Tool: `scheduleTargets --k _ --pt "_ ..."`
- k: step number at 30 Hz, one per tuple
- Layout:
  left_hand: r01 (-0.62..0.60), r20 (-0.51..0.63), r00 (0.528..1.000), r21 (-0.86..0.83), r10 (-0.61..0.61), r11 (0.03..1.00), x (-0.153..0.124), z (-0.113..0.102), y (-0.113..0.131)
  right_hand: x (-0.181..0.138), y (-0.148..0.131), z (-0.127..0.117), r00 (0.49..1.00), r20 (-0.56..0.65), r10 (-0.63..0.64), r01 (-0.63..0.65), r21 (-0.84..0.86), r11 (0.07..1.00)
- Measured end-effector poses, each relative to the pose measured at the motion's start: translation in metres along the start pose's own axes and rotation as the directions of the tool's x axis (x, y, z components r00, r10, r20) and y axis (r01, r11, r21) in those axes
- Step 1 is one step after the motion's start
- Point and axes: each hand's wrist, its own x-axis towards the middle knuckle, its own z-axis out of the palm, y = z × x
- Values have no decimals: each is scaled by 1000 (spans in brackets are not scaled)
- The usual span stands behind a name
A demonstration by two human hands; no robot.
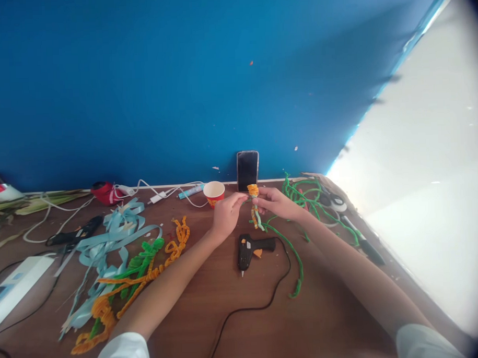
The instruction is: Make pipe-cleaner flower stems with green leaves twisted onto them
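My left hand (227, 217) and my right hand (277, 204) meet above the middle of the wooden table (326, 322). Between their fingertips is a twisted pipe-cleaner piece (254, 210), orange at the top with pale green and orange twists below. A long green pipe cleaner (292, 255) trails from it down to the table. Below my hands lies a black hot glue gun (251, 250) on its side, its black cord (247, 309) curving toward the bottom of the view.
A phone (247, 171) leans upright against the blue wall (180, 82), next to a paper cup (214, 194). Light blue ribbons (108, 241) and orange and green pipe cleaners (136, 276) lie at left, with a white power strip (17, 283) and white cables (157, 195). More green pipe cleaners (302, 195) lie at right.
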Motion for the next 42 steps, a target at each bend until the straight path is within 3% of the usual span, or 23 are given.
scheduleTargets --k 3,7,14,18,21,26,32,35,37,39,42 --pt "109 -60 990 -231 -126 967 4 1 4 0 1 3 1000 -2 -25 25 6 1000" --pt "255 -35 952 -454 -303 854 12 0 5 0 0 5 998 -33 -51 51 16 999" --pt "305 -15 928 -541 -372 784 14 -3 6 -2 -2 3 999 6 -40 40 17 999" --pt "412 77 874 -644 -481 645 14 -1 -6 -3 -5 4 996 85 -41 40 11 999" --pt "434 143 866 -692 -480 577 15 0 -10 -3 -4 2 998 41 -40 39 17 999" --pt "414 245 906 -682 -345 603 13 3 -2 0 1 -3 997 -75 -8 14 74 997" --pt "431 203 900 -545 -386 719 6 13 -2 -1 -5 4 993 -117 -1 9 71 997" --pt "483 288 875 -548 -388 683 4 16 -1 -2 -10 8 989 -130 -63 61 -26 998" --pt "513 378 855 -521 -355 682 2 16 1 -2 -12 9 985 -128 -114 90 -176 980" --pt "499 421 855 -502 -304 707 1 15 3 -2 -12 10 978 -125 -166 107 -380 919" --pt "456 371 881 -494 -295 740 0 16 3 -2 -8 13 971 -125 -203 79 -637 767"
